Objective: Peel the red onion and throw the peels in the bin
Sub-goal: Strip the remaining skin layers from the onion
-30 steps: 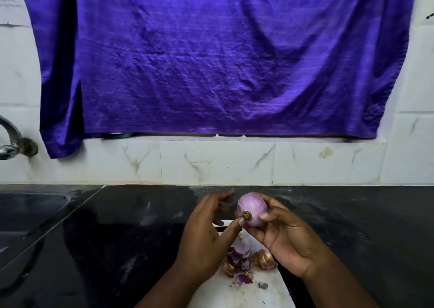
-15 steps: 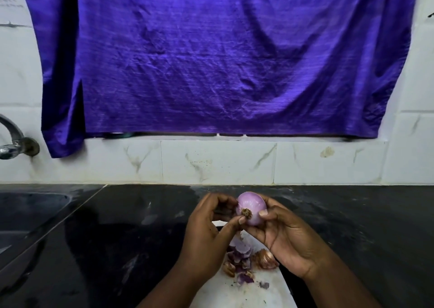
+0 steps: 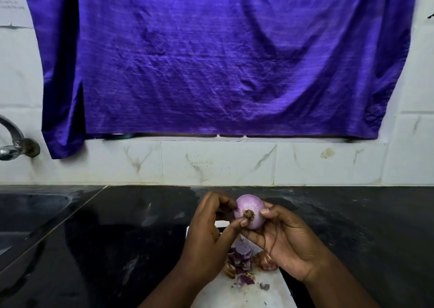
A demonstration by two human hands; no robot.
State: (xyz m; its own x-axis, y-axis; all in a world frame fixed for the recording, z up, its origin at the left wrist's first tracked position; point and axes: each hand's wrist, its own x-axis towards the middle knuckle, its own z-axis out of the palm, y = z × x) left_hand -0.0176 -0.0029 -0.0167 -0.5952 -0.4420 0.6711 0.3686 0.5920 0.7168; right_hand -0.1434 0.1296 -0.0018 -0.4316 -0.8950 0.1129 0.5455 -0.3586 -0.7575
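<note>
The red onion [image 3: 251, 208] is pale purple and smooth, with its brown root end facing me. My right hand [image 3: 288, 244] cups it from below and from the right, held above the white cutting board [image 3: 256, 293]. My left hand [image 3: 209, 235] touches the onion's left side, its thumb tip pressed just under the root end and its fingers curled against the skin. A pile of purple and brown peels [image 3: 242, 265] lies on the board under my hands. No bin is in view.
The board sits on a black stone counter [image 3: 131, 237]. A sink [image 3: 25, 216] with a metal tap [image 3: 14, 143] is at the left. A white tiled wall and a hanging purple cloth [image 3: 211, 61] rise behind the counter.
Both hands have kept the onion in nearly the same spot. My left fingers have curled in closer against the onion's left side and the thumb stays by the root.
</note>
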